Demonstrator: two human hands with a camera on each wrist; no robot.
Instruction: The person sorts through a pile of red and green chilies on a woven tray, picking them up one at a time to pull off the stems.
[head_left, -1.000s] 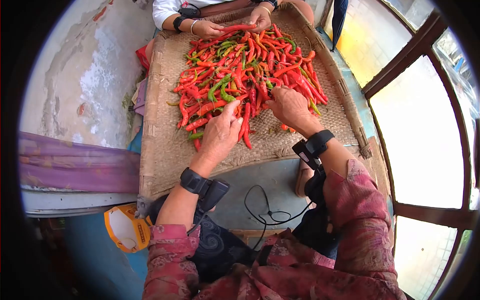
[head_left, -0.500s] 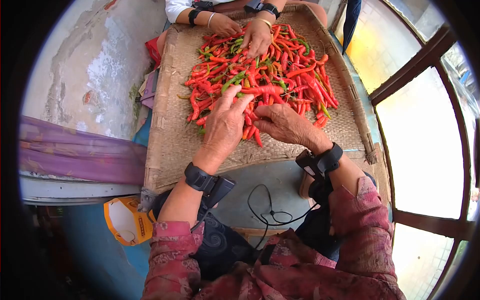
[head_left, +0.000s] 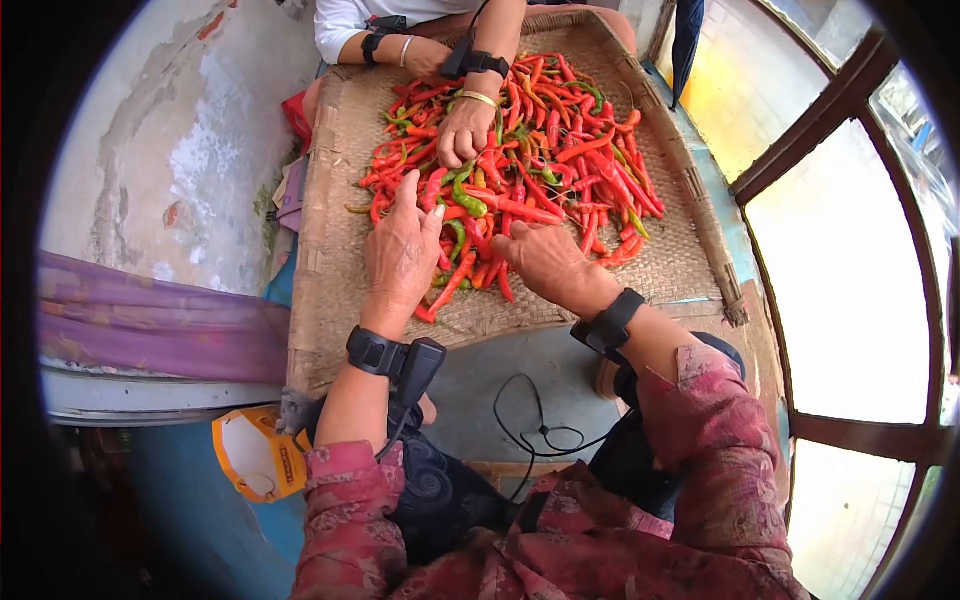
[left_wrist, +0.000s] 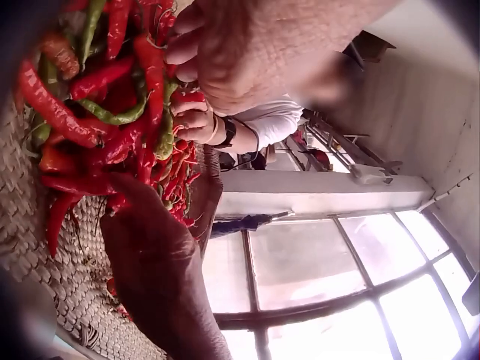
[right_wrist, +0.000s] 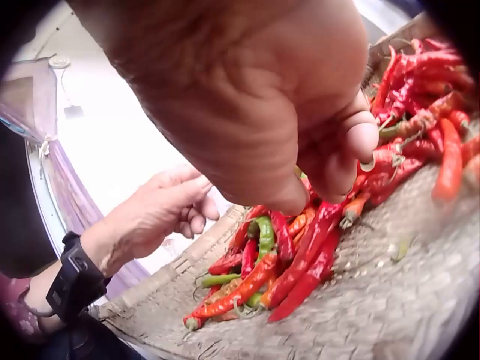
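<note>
Red chili peppers (head_left: 600,170), mixed with several green ones (head_left: 470,203), lie heaped on a woven tray (head_left: 335,250). My left hand (head_left: 398,262) hovers at the heap's near left side, index finger and thumb extended. In the right wrist view, that left hand (right_wrist: 154,214) has its other fingers loosely bent and nothing in them. My right hand (head_left: 552,264) reaches into the near edge of the heap. Its bent fingertips pinch at the end of a red chili pepper (right_wrist: 311,274); the back of the hand hides the pinch from the head view.
Across the tray another person's hand (head_left: 467,130) reaches into the heap, close to my left fingertips. The tray has a raised rim (head_left: 690,170). Windows (head_left: 840,270) stand at the right, and a yellow bag (head_left: 262,455) is at the lower left. A black cable (head_left: 540,430) loops below.
The large red pepper between my hands half a second ago is out of my left hand, which has moved left. My right hand is lower at the heap's edge. The other person's arm reaches further in.
</note>
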